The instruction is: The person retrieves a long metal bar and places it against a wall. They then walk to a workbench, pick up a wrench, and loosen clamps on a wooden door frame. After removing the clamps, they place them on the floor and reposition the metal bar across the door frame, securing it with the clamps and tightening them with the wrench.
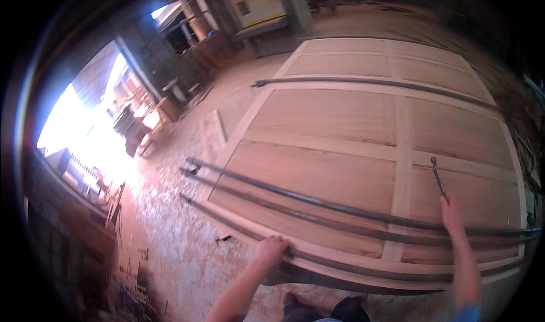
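Note:
A large panelled wooden door or frame point(403, 180) lies flat before me, with long dark bar clamps across it. My left hand point(273, 249) is closed over the nearest clamp bar point(352, 267), at the near edge of the wood; its fingertips are partly hidden. My right hand point(451, 209) grips a metal ring wrench point(437, 174), whose ringed end points away from me above the right-hand panels. Two more clamp bars point(318, 204) run side by side between my hands and the middle rail. Another clamp bar point(369, 82) crosses the far part.
Loose boards point(213, 133) lie on the dusty floor left of the panelled wood. Bright daylight comes through a doorway point(85, 118) at the left. Scraps and sticks point(122, 282) are heaped at the lower left. My shoes point(323, 309) stand close to the near edge.

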Demonstrator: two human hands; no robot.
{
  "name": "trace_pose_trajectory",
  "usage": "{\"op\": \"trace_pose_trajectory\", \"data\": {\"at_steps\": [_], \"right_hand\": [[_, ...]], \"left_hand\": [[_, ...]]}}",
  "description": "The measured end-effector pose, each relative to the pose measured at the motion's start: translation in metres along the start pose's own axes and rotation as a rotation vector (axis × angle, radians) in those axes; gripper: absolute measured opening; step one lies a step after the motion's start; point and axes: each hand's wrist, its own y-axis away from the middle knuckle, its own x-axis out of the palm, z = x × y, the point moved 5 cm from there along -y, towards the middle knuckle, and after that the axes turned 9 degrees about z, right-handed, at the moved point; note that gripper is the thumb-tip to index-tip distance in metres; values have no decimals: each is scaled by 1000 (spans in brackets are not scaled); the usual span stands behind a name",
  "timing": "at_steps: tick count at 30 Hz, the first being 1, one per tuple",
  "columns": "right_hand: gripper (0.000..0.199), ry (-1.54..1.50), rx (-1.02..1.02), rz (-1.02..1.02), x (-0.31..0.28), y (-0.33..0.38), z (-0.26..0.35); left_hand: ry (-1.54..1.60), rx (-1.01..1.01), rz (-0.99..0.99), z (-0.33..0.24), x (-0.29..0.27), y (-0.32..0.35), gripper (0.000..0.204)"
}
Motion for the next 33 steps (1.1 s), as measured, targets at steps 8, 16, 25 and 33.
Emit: {"op": "trace_pose_trajectory", "data": {"at_steps": [8, 16, 25, 33], "right_hand": [[13, -447, 139, 569, 275, 204, 275], [22, -580, 110, 854, 475, 321, 436], [17, -462, 46, 650, 524, 251, 470], [15, -240, -68, 490, 571, 207, 512]], "left_hand": [[822, 225, -204, 43, 1, 64, 34], [1677, 20, 13, 208, 75, 164, 23], [1677, -637, -472, 493, 139, 211, 25], [1396, -818, -361, 669, 168, 230, 23]]}}
